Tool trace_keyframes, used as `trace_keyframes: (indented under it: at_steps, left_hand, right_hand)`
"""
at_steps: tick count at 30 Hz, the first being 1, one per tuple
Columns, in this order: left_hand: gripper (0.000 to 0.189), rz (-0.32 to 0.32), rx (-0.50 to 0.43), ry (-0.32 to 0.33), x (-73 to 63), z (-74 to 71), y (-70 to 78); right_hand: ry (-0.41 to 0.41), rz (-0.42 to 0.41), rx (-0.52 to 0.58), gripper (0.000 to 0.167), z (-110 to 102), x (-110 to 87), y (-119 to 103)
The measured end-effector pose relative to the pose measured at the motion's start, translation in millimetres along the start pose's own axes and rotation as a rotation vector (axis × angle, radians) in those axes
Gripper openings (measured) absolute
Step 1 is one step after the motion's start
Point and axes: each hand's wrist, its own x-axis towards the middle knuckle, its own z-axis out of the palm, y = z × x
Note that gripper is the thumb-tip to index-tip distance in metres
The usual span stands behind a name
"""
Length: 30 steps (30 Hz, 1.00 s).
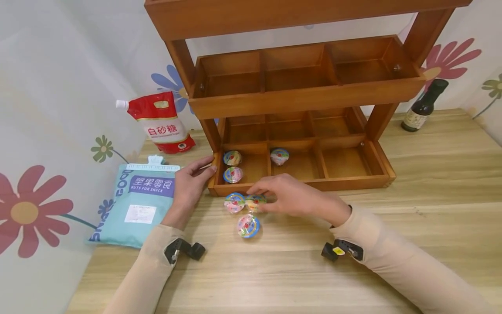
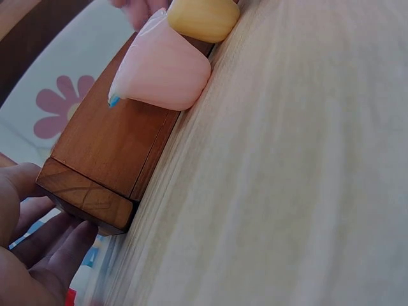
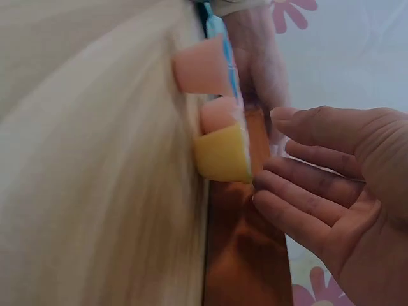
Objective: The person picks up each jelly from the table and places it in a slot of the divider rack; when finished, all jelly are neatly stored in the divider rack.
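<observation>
My right hand reaches over a yellow jelly cup on the table. In the right wrist view its fingers are extended beside that cup's lid, not closed round it. Against the yellow cup stands a pink jelly cup, and another pink jelly cup is nearer to me, its lid tilted. At the front left corner of the wooden shelf, my left hand touches the side board with thumb and fairly straight fingers. Inside the bottom tier are a yellow cup, a pink cup and another cup.
Left of the shelf stands a red and white sugar pouch. A teal nut snack bag with a clip lies in front of it, beside my left forearm. A dark bottle stands at the right. Upper tiers overhang the bottom compartments.
</observation>
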Motion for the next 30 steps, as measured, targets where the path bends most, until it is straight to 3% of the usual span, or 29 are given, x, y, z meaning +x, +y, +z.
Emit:
trace_keyframes:
  at_steps: [5,30]
  left_hand:
    - [0.037,0.004,0.011,0.007,-0.3,-0.3,-2.3]
    - [0.037,0.014,0.013,0.006,1.0,-0.3,0.0]
  right_hand:
    - [0.009,-0.025,-0.089,0.038,7.3,-2.7,1.1]
    - [0.059,0.015,-0.104,0.032,13.2,-9.0,5.5]
